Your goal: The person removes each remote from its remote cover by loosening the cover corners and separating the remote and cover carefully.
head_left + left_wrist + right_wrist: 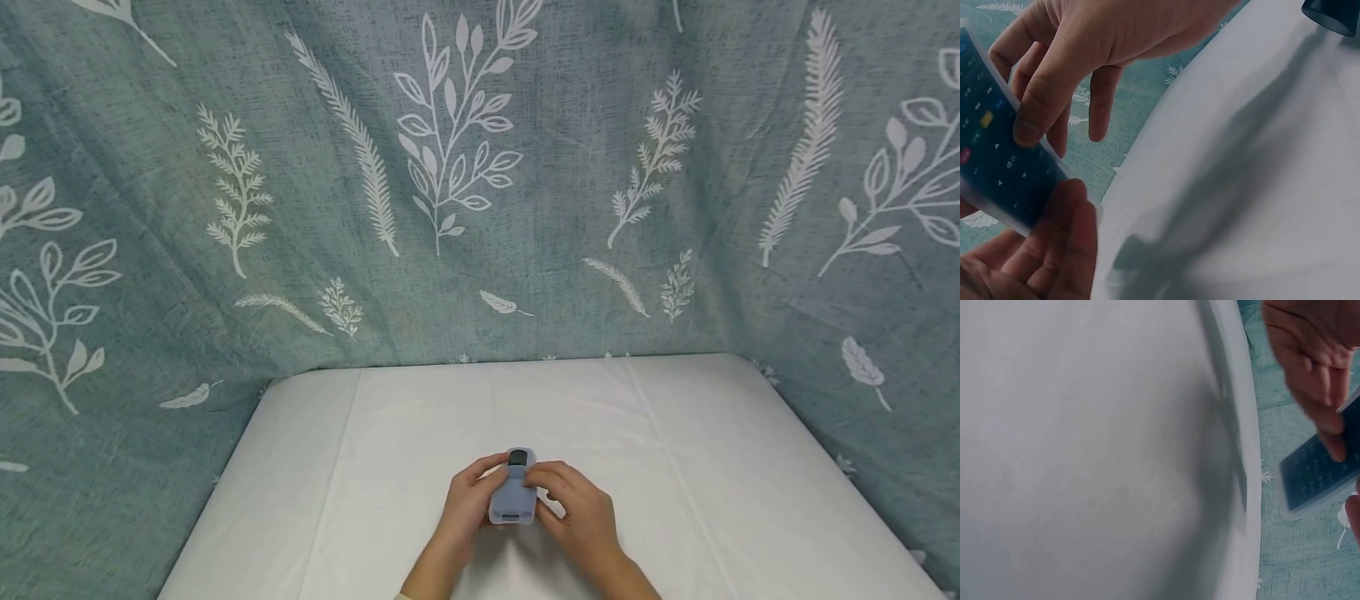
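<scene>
While 2 hands [462,504] [581,507] grip it, 1 remote [513,498] (w/ cvr [1295,511]) hovers.

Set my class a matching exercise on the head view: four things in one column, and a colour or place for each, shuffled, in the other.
Column one
1. Remote control
2. Left hand
3. Backdrop fabric
4. Tabletop

Column two
A. Blue-green, printed with white leaves and sprigs
B. White, with faint crease lines
C. Blue-grey, with a dark patch at its far end
D. Gripping the remote control along its left side

Right pairs: 1-C, 2-D, 3-A, 4-B
</scene>
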`<state>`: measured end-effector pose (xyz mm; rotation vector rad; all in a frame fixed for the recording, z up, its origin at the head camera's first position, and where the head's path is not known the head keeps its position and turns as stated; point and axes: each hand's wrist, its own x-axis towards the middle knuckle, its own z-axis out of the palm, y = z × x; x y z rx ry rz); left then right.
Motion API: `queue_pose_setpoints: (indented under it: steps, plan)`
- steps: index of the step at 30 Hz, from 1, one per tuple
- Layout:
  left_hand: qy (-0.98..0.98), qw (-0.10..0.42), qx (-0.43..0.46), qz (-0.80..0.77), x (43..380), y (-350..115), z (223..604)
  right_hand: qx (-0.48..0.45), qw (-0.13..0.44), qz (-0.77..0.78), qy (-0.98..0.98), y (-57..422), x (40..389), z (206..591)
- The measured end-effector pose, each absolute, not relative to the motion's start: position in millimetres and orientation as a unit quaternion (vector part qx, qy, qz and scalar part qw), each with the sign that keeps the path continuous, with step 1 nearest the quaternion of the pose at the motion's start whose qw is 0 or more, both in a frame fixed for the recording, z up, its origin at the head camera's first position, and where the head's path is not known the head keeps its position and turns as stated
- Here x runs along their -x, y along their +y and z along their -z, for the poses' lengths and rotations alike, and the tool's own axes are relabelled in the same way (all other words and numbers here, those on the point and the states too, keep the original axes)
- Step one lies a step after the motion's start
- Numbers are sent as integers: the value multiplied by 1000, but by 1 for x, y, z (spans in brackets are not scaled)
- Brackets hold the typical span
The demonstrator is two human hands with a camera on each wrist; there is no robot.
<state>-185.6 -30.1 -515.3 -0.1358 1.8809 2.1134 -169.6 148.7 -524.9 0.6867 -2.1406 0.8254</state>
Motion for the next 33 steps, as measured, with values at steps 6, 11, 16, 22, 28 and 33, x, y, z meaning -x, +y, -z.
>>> queue_pose_setpoints:
  steps: [6,11,16,22,28,33]
  plan:
    - [648,148,36,-746,186,-30,518,-275,371,-318,-828,151,170,528]
    - [645,143,34,-750,186,-31,519,-265,353,-313,-841,152,169,531]
    - [641,121,30,-758,188,-32,518,-257,354,-287,-852,156,169,533]
    - [642,92,20,-761,190,-32,518,-219,325,-318,-863,161,171,528]
    - [658,73,-1,-750,189,-30,520,-152,295,-417,-846,164,176,514]
    - [658,65,-38,-749,188,-30,521,-139,260,-467,-834,161,183,503]
